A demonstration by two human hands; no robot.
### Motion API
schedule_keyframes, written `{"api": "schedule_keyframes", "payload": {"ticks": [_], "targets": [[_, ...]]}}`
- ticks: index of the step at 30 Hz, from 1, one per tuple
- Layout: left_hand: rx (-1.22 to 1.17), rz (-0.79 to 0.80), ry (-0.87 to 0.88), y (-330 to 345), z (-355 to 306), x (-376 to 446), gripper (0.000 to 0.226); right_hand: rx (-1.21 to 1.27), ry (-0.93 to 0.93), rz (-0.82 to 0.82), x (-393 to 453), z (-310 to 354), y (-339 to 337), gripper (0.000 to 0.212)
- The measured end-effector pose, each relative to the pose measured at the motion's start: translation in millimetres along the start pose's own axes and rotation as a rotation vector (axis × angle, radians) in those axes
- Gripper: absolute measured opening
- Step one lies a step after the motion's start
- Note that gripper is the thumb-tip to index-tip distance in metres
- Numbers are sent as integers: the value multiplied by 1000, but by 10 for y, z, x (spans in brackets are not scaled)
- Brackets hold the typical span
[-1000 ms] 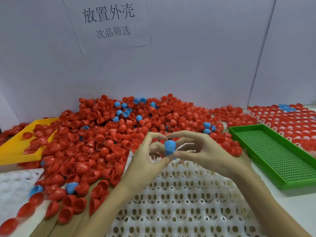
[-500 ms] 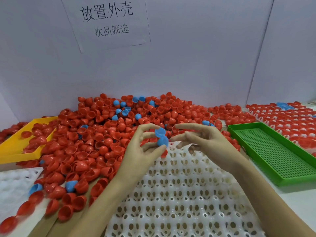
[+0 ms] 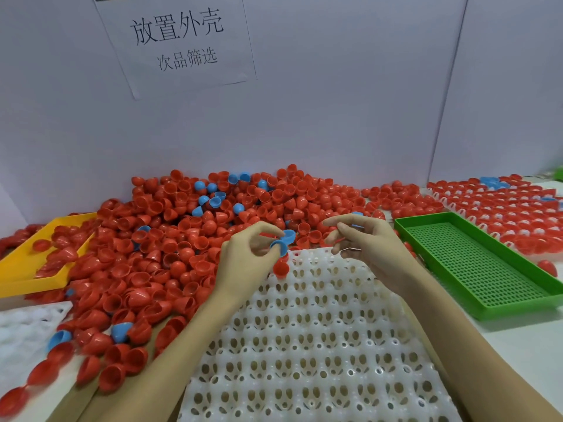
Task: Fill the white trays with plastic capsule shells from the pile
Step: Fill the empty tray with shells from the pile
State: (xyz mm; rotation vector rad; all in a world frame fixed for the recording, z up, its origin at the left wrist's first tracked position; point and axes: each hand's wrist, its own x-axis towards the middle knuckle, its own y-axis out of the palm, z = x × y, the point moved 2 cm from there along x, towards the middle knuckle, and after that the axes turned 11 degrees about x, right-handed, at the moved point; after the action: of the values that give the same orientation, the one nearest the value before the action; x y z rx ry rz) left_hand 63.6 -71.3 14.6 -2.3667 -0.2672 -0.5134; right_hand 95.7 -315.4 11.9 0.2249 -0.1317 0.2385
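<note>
We see white tray (image 3: 320,345) cavities open from above, near and mid rows unobstructed. Shell pile (image 3: 170,239) crowds tray's far and left edges. Green tray (image 3: 475,263) walls off right side. Yellow tray (image 3: 27,269) blocks far left. Wall (image 3: 304,117) closes off back.

1. Both bare forearms are extended from the lower edge of the view over the white tray (image 3: 320,345), converging toward its far edge.
2. The left hand (image 3: 246,263) is raised at the tray's far left corner, palm turned inward; two blue shells (image 3: 285,242) are pinched between its thumb and curled fingers (image 3: 262,231).
3. The right hand (image 3: 370,251) is held just above the tray's far edge, apart from the left hand, fingers loosely curled with the index finger stretched leftward. What lies inside the curled fingers cannot be made out.
</note>
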Motion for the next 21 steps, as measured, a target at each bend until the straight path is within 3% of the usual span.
{"api": "schedule_keyframes", "payload": {"ticks": [5,10,15,21], "targets": [[317,81,130,282,-121,286,8,-19,1,-3,-3,-15,-5,25],[710,181,225,433,-1,358,20,-13,2,-11,4,-5,-33,25],[615,109,312,275,6,250,21,-16,8,-20,14,-11,-41,25],[618,224,327,59,230,-28,9,-21,4,-24,24,-26,-28,25]]}}
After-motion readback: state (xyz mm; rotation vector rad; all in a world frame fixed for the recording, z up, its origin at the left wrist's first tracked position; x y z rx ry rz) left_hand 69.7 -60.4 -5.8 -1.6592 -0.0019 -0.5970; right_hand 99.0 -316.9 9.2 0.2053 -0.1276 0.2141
